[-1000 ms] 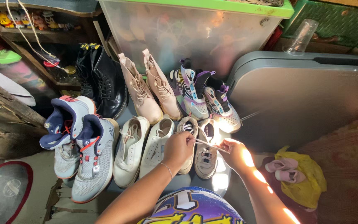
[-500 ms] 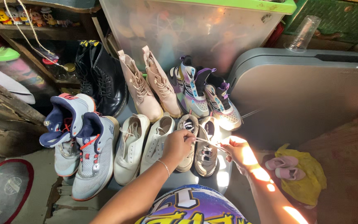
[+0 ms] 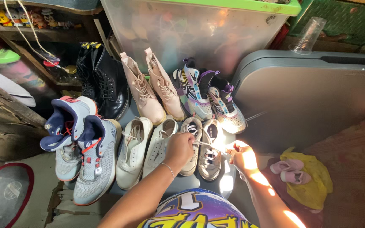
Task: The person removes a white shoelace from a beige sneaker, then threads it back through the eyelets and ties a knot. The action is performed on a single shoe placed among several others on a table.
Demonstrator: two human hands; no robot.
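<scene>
White shoelace [image 3: 210, 145] stretched taut between both hands, running from the grey sneaker pair [image 3: 201, 147] in the front row, low centre of the shoe line-up. Left hand [image 3: 179, 148] sits over the left grey sneaker, grip pinched closed on the near end of the lace; right hand [image 3: 242, 157] is off to the side of the right grey sneaker, fingers closed on the far end, though strong sun glare on it blurs the exact pinch. Risks, as a judgement: the lace is under tension, so a hard tug could slide it out of an eyelet or drag the light sneaker sideways into the white sneakers [image 3: 146, 152] just beside it, touching or nearly so. If either pinch slips, the lace goes slack and any knot loosens. Glare hides the right fingertips, so misjudging the lace end there is likely. Row is packed tight: the blue-and-grey high-tops [image 3: 83, 147] sit at far left, pink boots [image 3: 151, 90] and purple-patterned trainers [image 3: 208, 99] right behind, black boots [image 3: 104, 80] further back left, so a jerked elbow or shoe could tip the upright boots. Small pink sandals [image 3: 288, 171] on yellow cloth [image 3: 315, 181] lie near the right forearm and could get swept. Grey flat panel [image 3: 317, 101] leans behind right; clear storage bin [image 3: 191, 29] at back.
</scene>
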